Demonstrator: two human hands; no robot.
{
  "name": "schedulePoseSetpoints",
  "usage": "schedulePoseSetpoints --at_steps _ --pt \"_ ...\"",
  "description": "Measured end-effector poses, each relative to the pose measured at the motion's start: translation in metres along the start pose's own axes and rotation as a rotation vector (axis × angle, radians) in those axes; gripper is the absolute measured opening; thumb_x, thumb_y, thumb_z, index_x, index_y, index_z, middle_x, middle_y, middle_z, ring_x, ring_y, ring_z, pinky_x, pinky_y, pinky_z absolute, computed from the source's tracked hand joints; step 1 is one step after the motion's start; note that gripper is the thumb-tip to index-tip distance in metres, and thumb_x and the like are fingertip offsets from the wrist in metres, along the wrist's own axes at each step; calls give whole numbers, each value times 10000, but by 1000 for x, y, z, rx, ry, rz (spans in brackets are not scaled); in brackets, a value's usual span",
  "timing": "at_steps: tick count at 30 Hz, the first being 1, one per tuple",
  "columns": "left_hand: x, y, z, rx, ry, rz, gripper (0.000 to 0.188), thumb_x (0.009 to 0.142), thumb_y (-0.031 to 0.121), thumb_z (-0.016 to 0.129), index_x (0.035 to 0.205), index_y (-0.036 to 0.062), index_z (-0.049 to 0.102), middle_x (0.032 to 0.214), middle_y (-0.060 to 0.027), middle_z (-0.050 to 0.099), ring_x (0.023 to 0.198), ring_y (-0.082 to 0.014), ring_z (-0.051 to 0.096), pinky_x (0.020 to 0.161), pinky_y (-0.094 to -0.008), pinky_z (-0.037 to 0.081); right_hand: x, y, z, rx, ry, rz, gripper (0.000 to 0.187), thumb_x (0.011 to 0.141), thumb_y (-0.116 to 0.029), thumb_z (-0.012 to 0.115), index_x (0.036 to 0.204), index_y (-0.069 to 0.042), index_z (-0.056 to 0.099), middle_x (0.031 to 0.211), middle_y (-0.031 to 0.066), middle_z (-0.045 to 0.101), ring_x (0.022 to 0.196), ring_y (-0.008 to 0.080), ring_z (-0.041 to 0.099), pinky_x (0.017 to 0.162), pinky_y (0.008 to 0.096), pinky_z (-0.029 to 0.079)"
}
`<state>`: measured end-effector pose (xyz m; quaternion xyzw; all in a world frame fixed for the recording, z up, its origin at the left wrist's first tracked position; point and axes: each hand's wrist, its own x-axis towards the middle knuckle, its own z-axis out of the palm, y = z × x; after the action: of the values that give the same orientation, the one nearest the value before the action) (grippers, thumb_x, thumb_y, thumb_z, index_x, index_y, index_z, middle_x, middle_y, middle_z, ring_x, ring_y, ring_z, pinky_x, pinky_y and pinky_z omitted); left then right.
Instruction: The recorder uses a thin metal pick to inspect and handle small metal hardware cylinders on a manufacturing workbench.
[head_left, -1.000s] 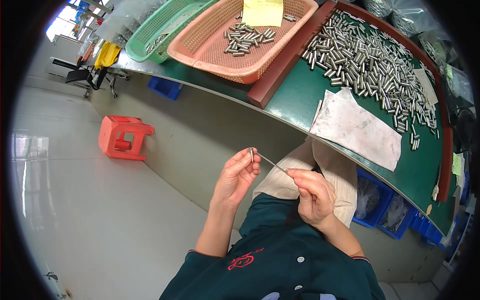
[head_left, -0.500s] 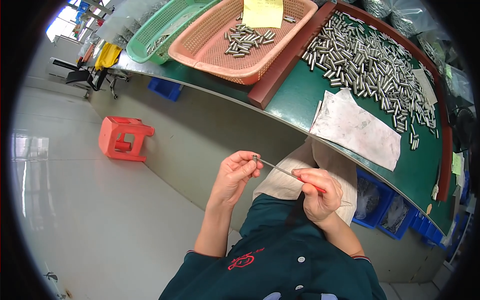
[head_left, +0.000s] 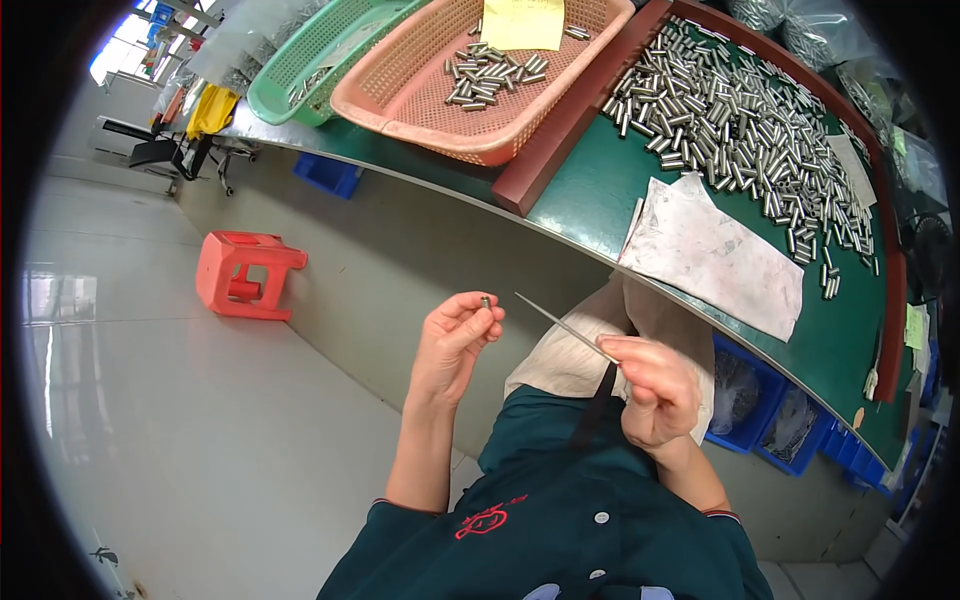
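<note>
Between the thumb and fingers of my left hand [head_left: 455,342] is a small metal cylinder [head_left: 486,302], its end facing up. My right hand [head_left: 655,388] is closed round the handle of a slim needle file [head_left: 565,328], whose grey shaft tapers to a point. The file's tip stands just right of the cylinder, apart from it. Most of its handle is hidden in my palm. Both hands are held over my lap, in front of the table edge.
A large heap of metal cylinders [head_left: 745,130] covers the green table [head_left: 580,190], beside a stained cloth [head_left: 715,250]. A pink basket [head_left: 410,133] with some cylinders and a green basket [head_left: 270,95] stand left of a brown wooden bar [head_left: 560,150]. A red stool [head_left: 245,275] is on the floor.
The file's tip has come away from the cylinder, and my right hand has shifted slightly right and down. My left hand has moved a little left and up with the cylinder.
</note>
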<state>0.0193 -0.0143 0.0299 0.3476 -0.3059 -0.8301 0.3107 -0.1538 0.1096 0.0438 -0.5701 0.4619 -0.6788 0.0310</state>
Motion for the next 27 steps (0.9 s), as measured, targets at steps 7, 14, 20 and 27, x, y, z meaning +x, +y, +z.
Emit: schedulePoseSetpoints --at_steps 7,14,20,27 --pt "-2 -10 17 167 128 113 165 734 -14 630 885 -10 565 760 -67 596 642 -109 558 620 -214 447 -3 1 12 -73 -127 -56 136 800 -113 560 857 -3 502 833 168 606 719 285 625 606 327 521" --pt "-1 -13 17 210 140 149 157 721 -32 635 855 -14 555 743 -66 589 644 -106 562 620 -213 459 -5 0 12 -87 -126 -35 125 771 -79 577 837 -1 505 824 165 608 710 278 626 596 311 515" --pt "-3 -16 18 345 218 249 167 700 -68 645 828 -17 551 750 -69 599 675 -97 575 638 -209 478 -5 1 15 -100 -128 -26 128 749 -61 595 833 5 524 814 160 609 703 271 625 596 309 517" --pt "-5 -19 26 477 218 393 128 704 -74 641 786 -24 556 749 -60 599 683 -81 563 641 -193 463 -11 5 16 -142 -109 -42 200 722 -128 650 830 14 561 790 138 610 682 246 623 586 301 518"
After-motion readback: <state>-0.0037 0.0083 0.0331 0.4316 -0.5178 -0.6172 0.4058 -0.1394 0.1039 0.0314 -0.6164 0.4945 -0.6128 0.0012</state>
